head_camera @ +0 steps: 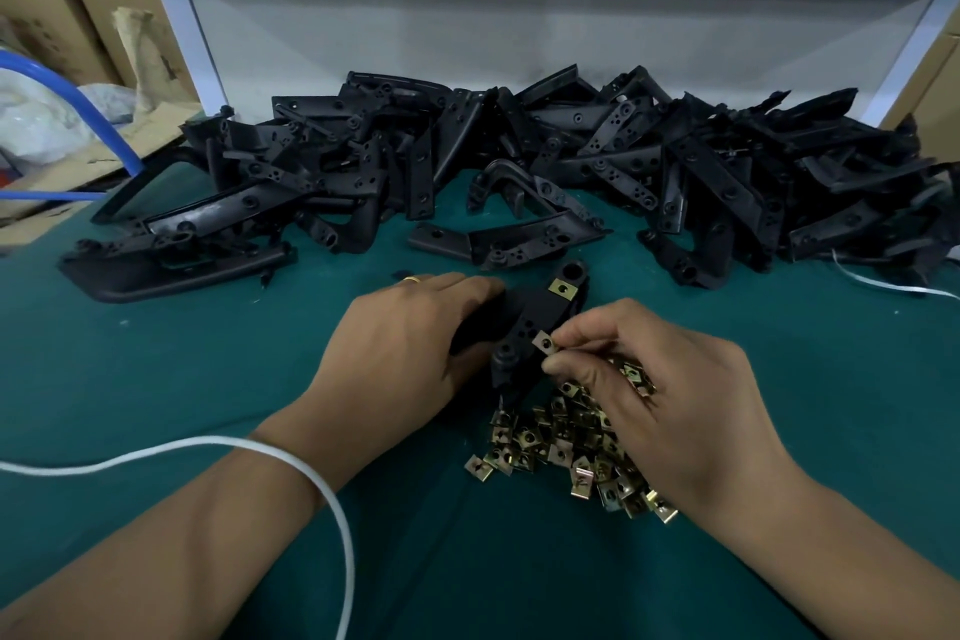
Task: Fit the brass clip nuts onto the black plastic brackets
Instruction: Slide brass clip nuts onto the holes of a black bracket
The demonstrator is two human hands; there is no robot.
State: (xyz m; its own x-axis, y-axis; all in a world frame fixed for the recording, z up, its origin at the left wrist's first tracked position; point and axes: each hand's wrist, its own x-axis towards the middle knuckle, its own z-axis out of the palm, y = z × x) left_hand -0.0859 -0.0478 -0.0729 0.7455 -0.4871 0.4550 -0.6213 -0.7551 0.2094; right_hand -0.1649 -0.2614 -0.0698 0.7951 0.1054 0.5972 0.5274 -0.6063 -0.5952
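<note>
left hand (pixel 410 333) curled around black bracket (pixel 524 322), right hand (pixel 670 390) fingers (pixel 574 335) pinching brass clip nut (pixel 545 343) at its edge

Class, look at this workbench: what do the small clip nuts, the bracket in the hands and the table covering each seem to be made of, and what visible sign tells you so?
Clip nuts: likely plated metal; yellow-gold glints, sharp folded edges.
Bracket: apparently moulded plastic; matte black, rounded bosses and holes.
Table covering: probably a rubber or vinyl mat; flat, dull green, though the material stays uncertain.
</note>
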